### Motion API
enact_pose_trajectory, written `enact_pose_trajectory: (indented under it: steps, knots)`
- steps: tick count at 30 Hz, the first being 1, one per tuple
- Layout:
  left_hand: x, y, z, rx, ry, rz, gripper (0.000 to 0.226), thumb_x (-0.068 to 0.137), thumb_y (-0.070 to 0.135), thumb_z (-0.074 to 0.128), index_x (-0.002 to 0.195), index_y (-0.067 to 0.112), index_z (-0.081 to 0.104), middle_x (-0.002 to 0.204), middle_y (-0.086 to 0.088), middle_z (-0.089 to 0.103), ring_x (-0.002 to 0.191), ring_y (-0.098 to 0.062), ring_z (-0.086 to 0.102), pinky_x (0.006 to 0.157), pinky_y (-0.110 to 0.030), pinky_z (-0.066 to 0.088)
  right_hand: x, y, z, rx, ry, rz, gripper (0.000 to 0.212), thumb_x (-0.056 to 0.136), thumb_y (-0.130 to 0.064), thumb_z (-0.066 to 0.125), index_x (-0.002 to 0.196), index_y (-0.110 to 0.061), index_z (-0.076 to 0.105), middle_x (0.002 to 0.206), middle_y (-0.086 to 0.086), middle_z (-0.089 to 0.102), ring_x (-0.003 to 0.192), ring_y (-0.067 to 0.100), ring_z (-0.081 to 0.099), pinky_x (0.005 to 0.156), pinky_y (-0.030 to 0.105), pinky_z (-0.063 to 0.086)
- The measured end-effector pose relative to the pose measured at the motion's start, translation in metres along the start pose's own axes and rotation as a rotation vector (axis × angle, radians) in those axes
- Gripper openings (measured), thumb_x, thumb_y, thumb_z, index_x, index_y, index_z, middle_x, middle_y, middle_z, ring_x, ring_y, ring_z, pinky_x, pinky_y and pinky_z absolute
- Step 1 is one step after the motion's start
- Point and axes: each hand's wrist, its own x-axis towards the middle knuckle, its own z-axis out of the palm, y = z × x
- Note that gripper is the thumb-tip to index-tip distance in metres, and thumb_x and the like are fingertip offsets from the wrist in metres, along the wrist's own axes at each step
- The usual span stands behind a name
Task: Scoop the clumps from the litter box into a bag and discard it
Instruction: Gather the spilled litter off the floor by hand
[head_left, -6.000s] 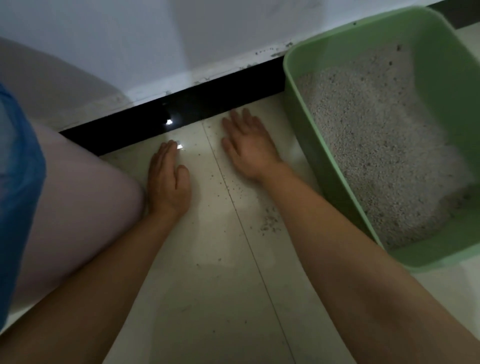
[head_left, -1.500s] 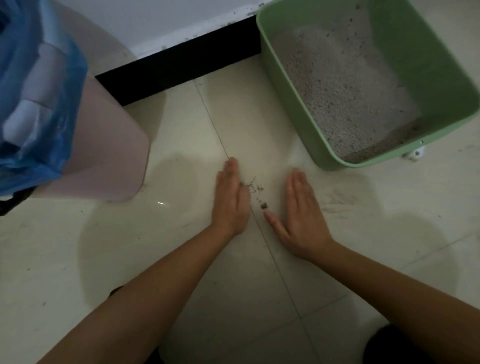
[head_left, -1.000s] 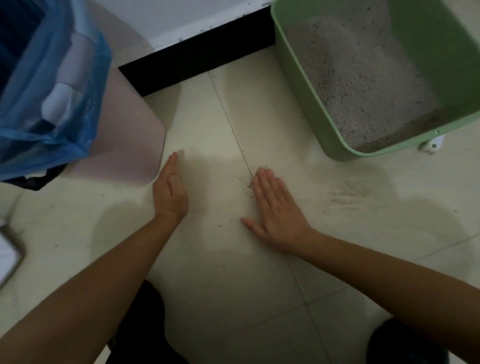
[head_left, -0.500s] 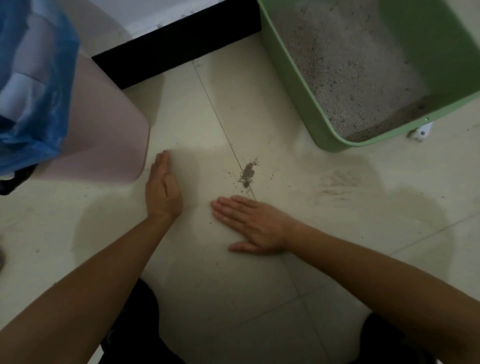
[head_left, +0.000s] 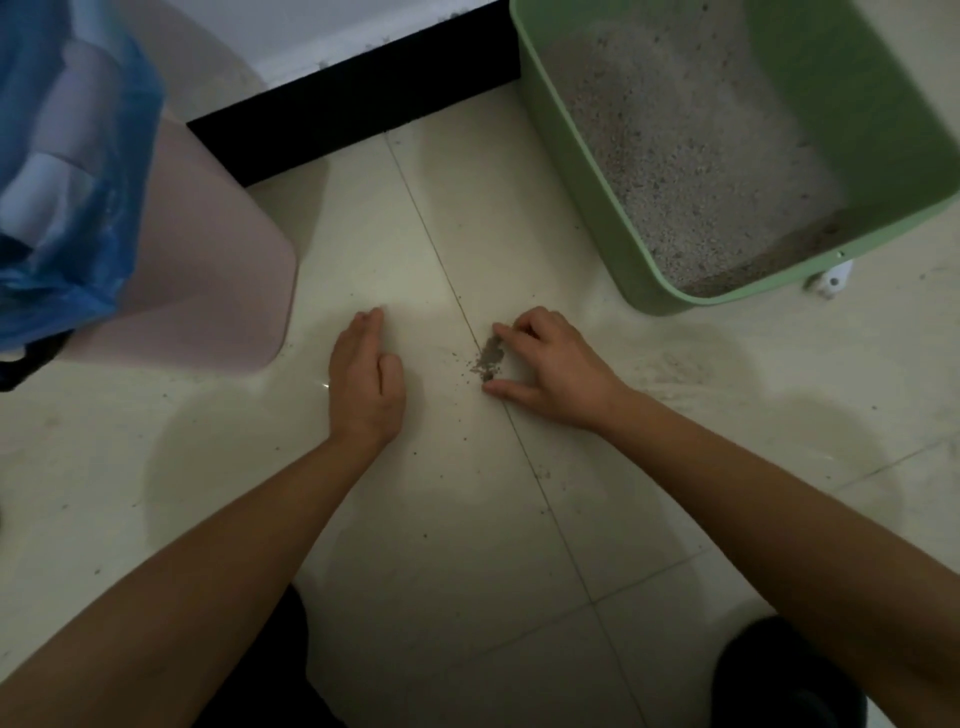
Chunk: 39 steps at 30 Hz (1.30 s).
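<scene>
The green litter box (head_left: 592, 208) stands at the upper right with grey litter (head_left: 691, 150) heaped toward its far side. A small pile of spilled litter (head_left: 488, 358) lies on the pale floor tiles by a grout line. My right hand (head_left: 556, 364) rests on the floor with its forefinger and thumb curled round that pile. To the left of the pile, my left hand (head_left: 366, 379) stands on its edge with fingers straight and holds nothing. A blue bag (head_left: 93, 208) lines the pink bin (head_left: 208, 260) at the left.
A black baseboard (head_left: 353, 98) runs along the white wall behind. A small white object (head_left: 831, 278) pokes out under the litter box's near corner. White rolls show through the bag. Smeared dust marks the tiles right of my right hand.
My right hand has turned from lying flat below the pile to curling its fingers round it. My left hand has stayed on its edge, and the view has shifted slightly.
</scene>
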Motion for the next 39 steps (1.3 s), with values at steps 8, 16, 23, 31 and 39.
enact_pose_trajectory:
  steps: [8, 16, 23, 31, 39]
  knots:
    - [0.006, -0.002, -0.007, 0.097, 0.059, 0.027, 0.055, 0.088, 0.018, 0.036, 0.14, 0.002, 0.046, 0.139, -0.017, 0.051, 0.129, -0.031, 0.042, 0.113, -0.04, 0.029, 0.012, -0.009, 0.015, 0.085, 0.098, -0.097, 0.029, 0.088, -0.026, 0.072, 0.108, -0.005, 0.074, 0.096, 0.012, 0.063, 0.084, 0.029, 0.061, 0.073, 0.031, 0.052]
    - [0.004, -0.002, 0.001, 0.149, 0.005, 0.164, 0.045, 0.089, 0.011, 0.048, 0.132, -0.001, 0.054, 0.12, -0.017, 0.058, 0.113, -0.03, 0.046, 0.099, -0.033, 0.036, 0.018, -0.022, 0.008, 0.111, -0.066, -0.034, 0.019, 0.09, -0.019, 0.064, 0.103, -0.008, 0.075, 0.097, 0.012, 0.07, 0.087, 0.03, 0.066, 0.079, 0.036, 0.055]
    - [-0.007, 0.016, 0.028, 0.177, -0.086, 0.439, 0.04, 0.095, 0.028, 0.052, 0.115, -0.003, 0.066, 0.096, -0.014, 0.056, 0.091, -0.025, 0.047, 0.083, -0.023, 0.036, -0.003, -0.011, -0.013, 0.49, 0.135, 0.422, 0.014, 0.08, -0.016, 0.077, 0.094, -0.015, 0.079, 0.079, -0.009, 0.071, 0.067, -0.003, 0.062, 0.072, 0.008, 0.05]
    - [-0.015, 0.04, 0.055, 0.16, -0.164, 0.518, 0.048, 0.091, 0.035, 0.053, 0.117, -0.004, 0.064, 0.095, -0.014, 0.054, 0.091, -0.022, 0.042, 0.077, -0.036, 0.048, -0.016, 0.01, -0.026, 0.628, 0.233, 0.644, 0.014, 0.08, -0.01, 0.076, 0.094, -0.014, 0.078, 0.072, -0.019, 0.065, 0.06, -0.014, 0.057, 0.069, 0.002, 0.045]
    - [0.007, 0.04, 0.045, 0.368, -0.255, 0.51, 0.07, 0.096, 0.054, 0.033, 0.148, 0.006, 0.037, 0.151, -0.014, 0.035, 0.135, -0.03, 0.03, 0.11, -0.043, 0.027, -0.015, 0.012, -0.025, 0.659, 0.234, 0.654, 0.013, 0.081, -0.011, 0.076, 0.093, -0.017, 0.077, 0.074, -0.017, 0.067, 0.062, -0.012, 0.058, 0.07, 0.002, 0.045]
